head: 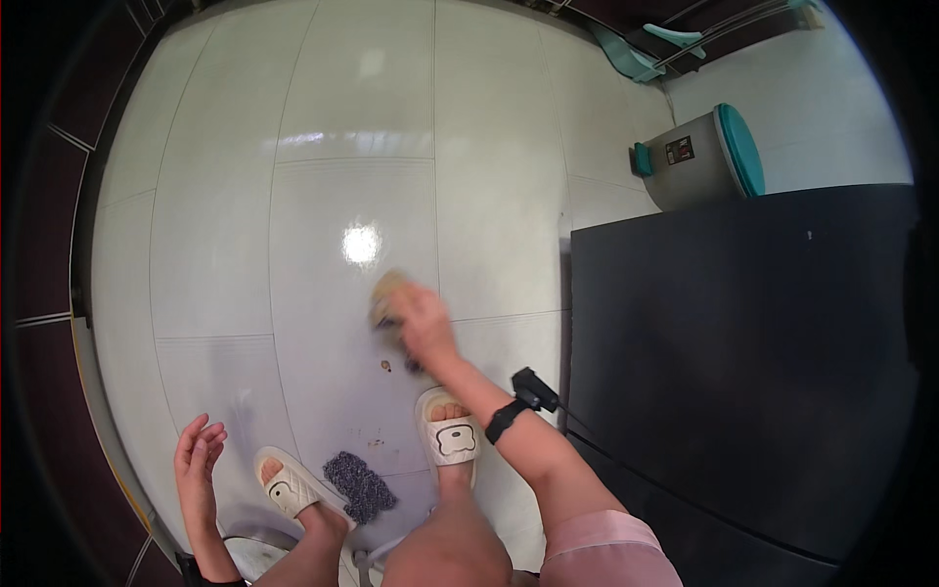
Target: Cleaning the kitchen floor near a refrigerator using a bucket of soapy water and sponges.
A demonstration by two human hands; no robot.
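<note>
My right hand [425, 323] is stretched out low before me and blurred by motion. Its fingers are curled over a tan object [386, 297], too smeared to identify. Beneath that hand, a small dark thing [413, 365] is partly hidden. A little brown bit [386, 365] lies beside it on the pale tiled floor [352, 198]. At lower left, my left hand [199, 447] is raised with its fingers apart and holds nothing. Between my feet lies a speckled grey, fuzzy cloth-like piece [359, 488], with faint brown specks [375, 442] just beyond it.
White slippers [455, 440] are on my feet. A dark flat-topped cabinet or appliance [733, 315] fills the right side. Behind it stands a grey pedal bin [682, 165] with a teal lid. Dark cupboard fronts [51, 227] line the left. A black cable [660, 484] trails from my right forearm's band.
</note>
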